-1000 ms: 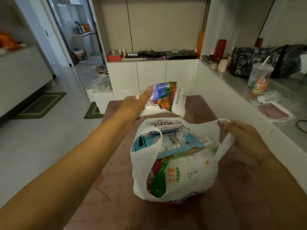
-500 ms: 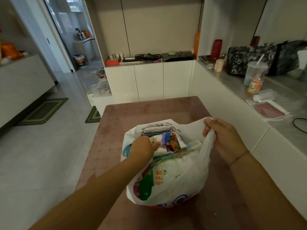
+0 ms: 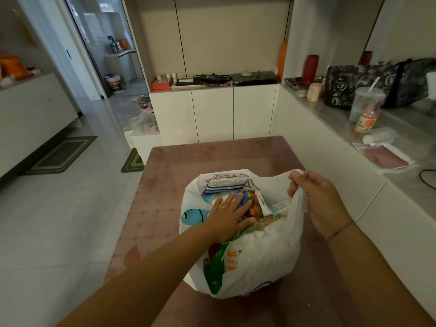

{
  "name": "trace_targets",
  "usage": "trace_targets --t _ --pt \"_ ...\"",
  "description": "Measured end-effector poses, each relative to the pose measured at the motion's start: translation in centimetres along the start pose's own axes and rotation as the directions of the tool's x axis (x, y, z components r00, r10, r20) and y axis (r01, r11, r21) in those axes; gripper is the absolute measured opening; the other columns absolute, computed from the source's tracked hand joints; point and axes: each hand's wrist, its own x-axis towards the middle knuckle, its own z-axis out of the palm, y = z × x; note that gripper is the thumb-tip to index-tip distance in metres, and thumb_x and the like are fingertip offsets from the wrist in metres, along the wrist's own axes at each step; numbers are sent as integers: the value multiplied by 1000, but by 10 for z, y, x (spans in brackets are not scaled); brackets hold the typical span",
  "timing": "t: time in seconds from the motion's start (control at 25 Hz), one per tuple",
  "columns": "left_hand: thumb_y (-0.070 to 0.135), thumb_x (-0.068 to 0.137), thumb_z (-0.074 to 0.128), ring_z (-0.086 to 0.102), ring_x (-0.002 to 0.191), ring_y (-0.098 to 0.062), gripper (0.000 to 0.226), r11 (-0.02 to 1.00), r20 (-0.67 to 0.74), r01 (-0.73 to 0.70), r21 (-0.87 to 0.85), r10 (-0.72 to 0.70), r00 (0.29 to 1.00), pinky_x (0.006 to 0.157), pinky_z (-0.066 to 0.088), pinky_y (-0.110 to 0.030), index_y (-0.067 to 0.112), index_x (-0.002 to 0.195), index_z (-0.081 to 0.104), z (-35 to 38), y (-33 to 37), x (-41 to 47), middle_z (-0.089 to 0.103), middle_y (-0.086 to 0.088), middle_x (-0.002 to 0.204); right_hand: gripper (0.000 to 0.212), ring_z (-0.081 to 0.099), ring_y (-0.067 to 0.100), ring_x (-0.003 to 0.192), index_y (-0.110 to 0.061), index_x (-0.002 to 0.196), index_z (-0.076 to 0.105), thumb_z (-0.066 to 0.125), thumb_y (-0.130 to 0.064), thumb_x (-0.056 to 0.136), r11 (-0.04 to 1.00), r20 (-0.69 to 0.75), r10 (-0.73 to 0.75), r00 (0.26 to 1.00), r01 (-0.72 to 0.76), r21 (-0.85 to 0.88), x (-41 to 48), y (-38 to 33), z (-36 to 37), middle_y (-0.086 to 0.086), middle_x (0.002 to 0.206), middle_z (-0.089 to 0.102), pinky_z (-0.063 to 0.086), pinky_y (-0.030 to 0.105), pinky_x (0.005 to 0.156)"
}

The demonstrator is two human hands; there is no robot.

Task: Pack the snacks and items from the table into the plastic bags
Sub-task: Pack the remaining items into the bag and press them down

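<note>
A full white plastic bag stands on the pinkish-brown table. My left hand lies flat, fingers spread, on a colourful snack packet at the top of the bag's mouth. My right hand pinches the bag's right handle and holds it up. A silver and blue scouring pad pack lies at the far side inside the bag. Through the bag's front I see a green and orange printed packet.
A white counter runs along the right with a drink cup, a small bottle, a dark patterned bag and a flat packet. White cabinets stand beyond the table. Tiled floor with green mats lies to the left.
My left hand brought the colourful packet from above the table down into the bag and now rests flat on it. My right hand kept hold of the handle.
</note>
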Motion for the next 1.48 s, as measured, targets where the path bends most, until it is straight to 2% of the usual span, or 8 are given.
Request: trace_targets --t 0.2,0.48,0.6,0.72,0.96,1.08,1.24,1.48 --pt "49 91 48 56 113 -17 45 913 -297 119 -390 -247 922 94 46 -31 21 127 55 -21 -18 -49 58 0 130 28 54 27 81 -3 84 65 54 -28 90 983 -9 -40 999 38 -181 -4 4 -7 7 76 60 49 35 73" --pt "35 84 65 66 85 -14 28 878 30 375 -300 -384 923 74 53 -23 18 106 66 -23 -37 -92 69 0 99 23 51 27 83 -4 83 64 55 -23 91 993 -10 -16 1000 15 -115 -13 4 0 5 72 57 46 35 78" --pt "22 85 65 64 78 -21 10 413 -52 146 -899 -432 901 80 49 -36 14 81 70 -56 -46 -113 69 -5 78 22 52 23 78 -6 77 66 53 -17 91 994 8 -50 999 51 -98 -9 -7 -1 -2 61 59 46 34 82" --pt "16 93 54 60 60 -17 20 69 -186 -174 -982 -487 854 83 48 -38 10 81 69 -82 -47 -128 64 0 61 21 50 16 62 -8 85 68 48 -10 93 996 64 -91 994 91 2 -4 -21 6 -6 53 55 53 32 75" --pt "26 98 43 53 64 -13 25 462 -307 18 -887 -618 723 61 44 -22 12 95 64 -79 -23 -114 59 -4 76 15 52 18 68 -13 91 66 51 -16 93 960 43 -143 989 149 -237 -6 -8 20 6 68 55 51 36 74" --pt "51 91 46 49 121 -21 58 761 -586 226 -608 -623 519 98 42 -37 22 139 36 -42 -8 -109 50 -3 137 37 46 15 108 -24 124 50 57 -35 89 796 -39 -276 960 205 -570 -22 20 25 6 123 52 41 32 89" --pt "74 86 21 20 142 -33 72 995 -488 98 33 -69 870 104 20 -71 39 147 7 31 -4 -94 20 -1 155 80 -13 21 145 -55 138 -12 20 -84 71 269 394 -50 918 392 -880 -40 78 36 -9 159 -9 -11 54 113" --pt "72 81 0 17 145 -27 70 988 -234 150 33 -139 962 112 10 -57 45 145 11 58 -11 -79 15 6 158 68 25 30 135 -49 136 34 13 -79 79 19 368 139 920 369 -929 -43 124 42 0 144 48 9 59 104"
